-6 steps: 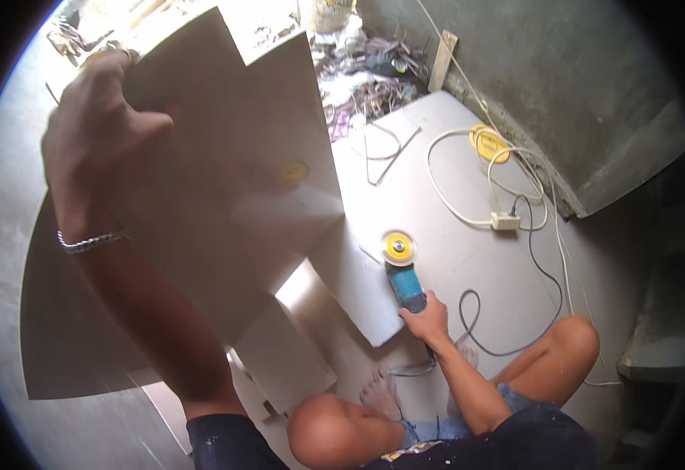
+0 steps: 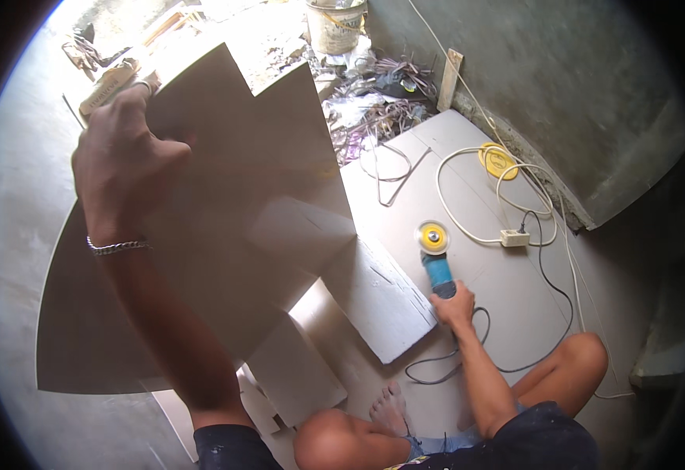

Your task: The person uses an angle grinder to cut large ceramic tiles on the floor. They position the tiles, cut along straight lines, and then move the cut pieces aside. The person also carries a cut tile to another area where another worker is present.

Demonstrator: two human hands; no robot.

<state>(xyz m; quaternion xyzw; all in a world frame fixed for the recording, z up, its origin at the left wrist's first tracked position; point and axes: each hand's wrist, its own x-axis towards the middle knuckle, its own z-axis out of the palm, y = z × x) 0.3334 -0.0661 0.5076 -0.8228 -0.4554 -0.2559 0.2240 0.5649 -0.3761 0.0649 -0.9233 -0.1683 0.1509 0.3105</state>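
Observation:
A large, glossy grey-brown tile with a stepped notch in its far edge stands tilted on the left. My left hand is closed on its upper left edge. The tile's near corner is by a white, rough-edged slab with thin cut marks along one side. My right hand grips a blue and black angle grinder by its body. Its yellow-centred disc points away from me, above the floor to the right of the slab and apart from the tile.
Cut tile pieces lie by my left knee. A white extension socket with looped cable and a yellow disc-shaped thing lie at right, near the wall. A bent metal rod, scrap heap and bucket are farther off.
My right hand has moved the grinder to the right, away from the white slab. The tile's top has tipped slightly lower with my left hand. The whole view has shifted a little.

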